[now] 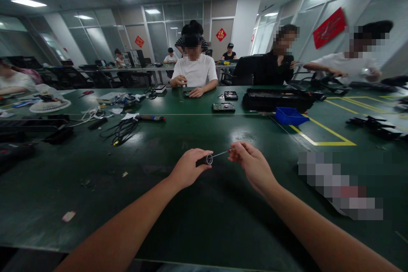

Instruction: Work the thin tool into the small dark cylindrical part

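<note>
My left hand [187,169] is wrapped around a dark cylindrical part [209,159] whose round, light-rimmed end faces right. In my right hand [251,161] is a thin screwdriver [220,153], pinched by its reddish handle. Its metal shaft slants down to the left, and the tip meets the ringed end of the cylinder. How deep the tip sits inside I cannot tell. Both hands are held over the middle of the green table [204,221]. Most of the cylinder's body is hidden behind my left fingers.
Beyond my hands lie a hard drive [223,107], a long black casing [277,100] and a blue bin [290,116]. Left of centre are a pen-shaped tool [149,118] and coiled black cable [123,131]. A blurred-out item [338,187] lies at right. A person [194,70] works opposite.
</note>
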Tool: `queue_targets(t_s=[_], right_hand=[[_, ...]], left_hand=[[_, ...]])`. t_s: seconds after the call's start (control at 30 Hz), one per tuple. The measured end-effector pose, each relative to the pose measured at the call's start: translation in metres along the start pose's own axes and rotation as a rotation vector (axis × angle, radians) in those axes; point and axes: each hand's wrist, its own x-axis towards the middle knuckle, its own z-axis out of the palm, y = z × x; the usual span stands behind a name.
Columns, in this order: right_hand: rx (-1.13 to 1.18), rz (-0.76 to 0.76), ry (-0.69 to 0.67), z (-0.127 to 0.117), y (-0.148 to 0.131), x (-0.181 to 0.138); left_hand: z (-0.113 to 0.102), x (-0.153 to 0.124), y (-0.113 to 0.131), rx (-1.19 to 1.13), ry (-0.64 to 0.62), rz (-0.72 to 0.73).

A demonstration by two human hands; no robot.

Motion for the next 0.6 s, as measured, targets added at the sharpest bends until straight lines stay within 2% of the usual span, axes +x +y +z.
queue_targets(t_s=[0.13, 0.2, 0.4, 0.6], right_hand=[[0.158, 0.158, 0.031, -0.001, 0.0053, 0.0055], [0.178, 0.166, 0.043, -0.0011, 0.0054, 0.0056], [-0.002, -0.036, 0.074, -0.0001, 0.0053, 0.001], [-0.21, -0.13, 0.045, 0.0008, 0.0008, -0.0032]], left_hand=[[0.0, 0.0006, 0.0, 0.049, -0.017, 0.028], [0.0004, 0.0009, -0.0005, 0.057, -0.024, 0.018], [0.0009, 0.0011, 0.0019, 0.042, -0.025, -0.001], [-0.0002, 0.0005, 0.007, 0.034, -0.026, -0.024]])
